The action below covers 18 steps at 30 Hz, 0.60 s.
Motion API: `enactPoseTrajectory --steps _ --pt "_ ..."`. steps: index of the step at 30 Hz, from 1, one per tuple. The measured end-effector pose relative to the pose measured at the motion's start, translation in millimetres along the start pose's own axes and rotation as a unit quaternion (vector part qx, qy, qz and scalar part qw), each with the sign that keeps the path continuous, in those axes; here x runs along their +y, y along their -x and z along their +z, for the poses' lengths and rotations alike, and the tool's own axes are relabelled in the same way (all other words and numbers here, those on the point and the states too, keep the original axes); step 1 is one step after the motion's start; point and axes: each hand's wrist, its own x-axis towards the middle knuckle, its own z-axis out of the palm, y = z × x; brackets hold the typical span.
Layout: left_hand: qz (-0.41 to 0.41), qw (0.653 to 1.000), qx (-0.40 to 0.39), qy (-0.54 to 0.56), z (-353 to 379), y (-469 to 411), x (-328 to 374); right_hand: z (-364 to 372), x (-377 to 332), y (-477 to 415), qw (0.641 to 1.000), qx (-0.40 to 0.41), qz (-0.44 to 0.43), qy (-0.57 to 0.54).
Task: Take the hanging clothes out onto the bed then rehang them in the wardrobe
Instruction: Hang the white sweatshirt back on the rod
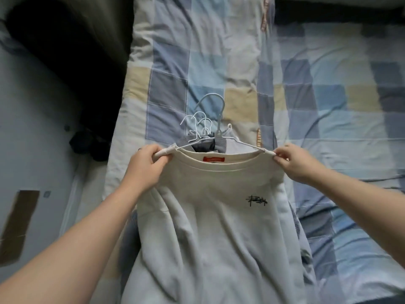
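Both hands, left [144,164] and right [292,162], pinch the cream sweatshirt's [214,216] shoulders, seemingly over its hanger [241,144].

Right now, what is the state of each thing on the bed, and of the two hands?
Cream sweatshirt: lies front up on the pile, on its hanger.
White hanger: arms inside the sweatshirt's shoulders, hook free.
Left hand: grips one shoulder end.
Right hand: pinches the other shoulder end.
Other hangers: underneath, hooks bunched together.
Checked quilt: spread out, wrinkled.
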Motion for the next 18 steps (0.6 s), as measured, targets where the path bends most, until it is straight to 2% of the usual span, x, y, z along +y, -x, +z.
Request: enactPoseTrajectory --steps 4,9,18 --pt "0.003 0.998 -0.046 0.037 -37.1 25.5 46.7 -47.9 -10.6 74.3 0.998 0.043 0.005 -0.050" --pt "0.040 0.993 -0.098 0.053 -72.0 72.4 107.6 -97.4 -10.2 181.2 0.996 0.071 0.016 -0.050" --pt "0.138 0.982 -0.122 0.036 -65.8 154.1 210.0 -126.2 17.5 361.8 0.955 0.244 0.082 -0.149"
